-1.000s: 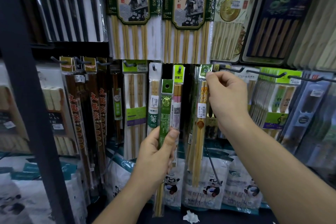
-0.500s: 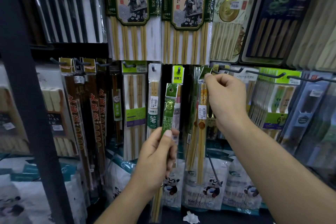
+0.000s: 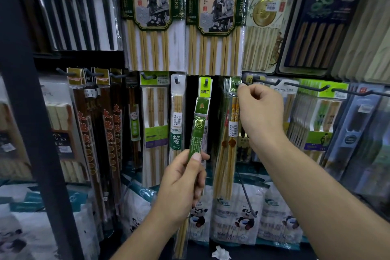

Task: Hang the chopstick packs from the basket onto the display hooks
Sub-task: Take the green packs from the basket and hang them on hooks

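Green pack between left fingers (slightly tilted)

Bare arms, basically: left forearm and right forearm are uncovered right to the frame edge. Left hand and right hand bare too, nails short and plain.

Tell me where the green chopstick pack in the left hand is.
In the head view the green chopstick pack, gripped by the left hand, stands near the centre, before a lime-headed pack, left of the orange-printed pack the right hand pinches.
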